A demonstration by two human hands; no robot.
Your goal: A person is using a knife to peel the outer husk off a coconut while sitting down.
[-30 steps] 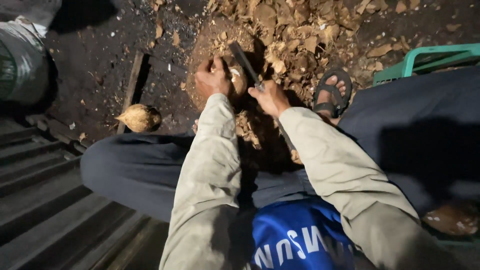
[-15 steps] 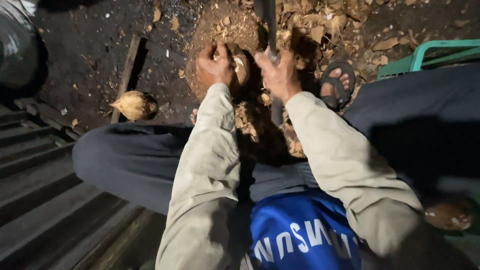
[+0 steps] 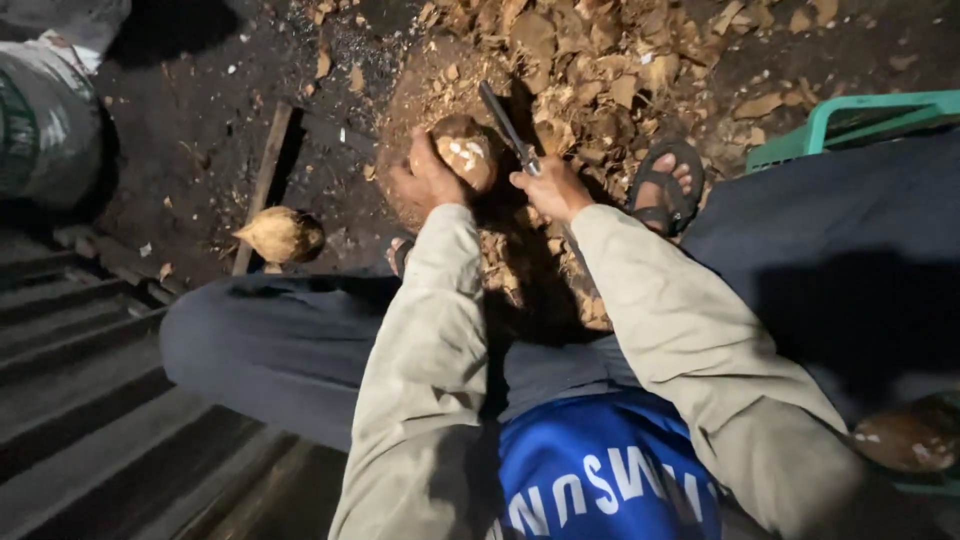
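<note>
Fingers (image 3: 415, 165) of the left hand (image 3: 425, 180) curled tight round a round brown coconut with white pared patches (image 3: 462, 150), held just above the dark earth floor (image 3: 180, 110) at the far middle of the scene.

Far left: a white woven sack (image 3: 45, 120), well apart from the work. Right of it, a thin wooden stick (image 3: 262, 185) flat on the floor, with a pale pointed husked coconut (image 3: 283, 235) beside its near end; both out of reach of any swing.

Next, the held coconut, white patches turned up and to the right, bare fingertips close to that pared face. Touching or just beside its right side, a long dark metal blade (image 3: 505, 125), slanted far-left from the right hand (image 3: 550, 188), gripped shut round the handle.

Likely trouble:
- Blade glancing off the hard rounded shell and running left into the holding hand, given so little gap between edge and fingertips.
- Coconut twisting in a one-handed hold with nothing firm seen beneath it.
- Stroke carried too far, down toward the lap or the dark trouser leg (image 3: 270, 340) at the near left.

Further right: a heap of brown husk chips (image 3: 600, 70), loose underfoot, and a foot in a black sandal (image 3: 665, 185) just beside the right hand, toes bare and exposed to a dropped blade. Far right: a green plastic crate (image 3: 860, 120). Dim light and deep shadow under the forearms; edge hard to judge.
</note>
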